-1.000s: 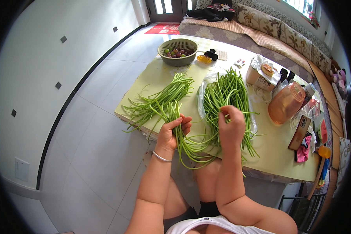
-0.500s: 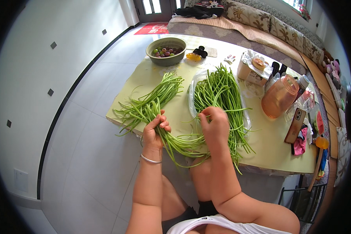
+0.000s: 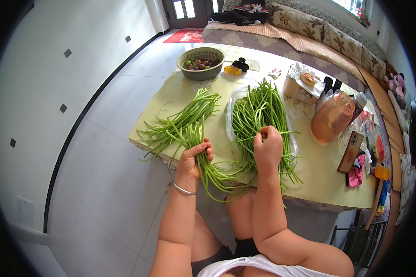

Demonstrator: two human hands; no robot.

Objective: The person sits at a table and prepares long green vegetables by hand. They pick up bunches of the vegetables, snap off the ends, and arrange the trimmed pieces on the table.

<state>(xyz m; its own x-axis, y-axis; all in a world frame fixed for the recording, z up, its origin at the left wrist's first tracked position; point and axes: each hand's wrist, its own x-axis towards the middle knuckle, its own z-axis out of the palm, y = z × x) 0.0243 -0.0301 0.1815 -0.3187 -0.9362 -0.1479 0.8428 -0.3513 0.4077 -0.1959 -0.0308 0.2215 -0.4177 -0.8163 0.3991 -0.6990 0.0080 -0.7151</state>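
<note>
My left hand is closed round a bunch of long, thin green vegetable stems at the table's near edge. The stems fan out above the fist, and their lower ends droop to the right. Beyond it, a loose heap of the same stems lies on the table. To the right, a larger pile of stems rests on a clear plastic bag. Over that pile my right hand pinches, thumb against fingers, with a thin stem showing beside the fingertips.
On the yellowish table stand a colander of grapes, a black hair claw, a box, a pinkish jug and a phone. A sofa runs along the back; a dark metal rack stands at lower right.
My right hand has moved right, onto the larger pile. My left hand has shifted slightly right with its bunch, whose upper ends now stand more upright. The view has tilted slightly.
</note>
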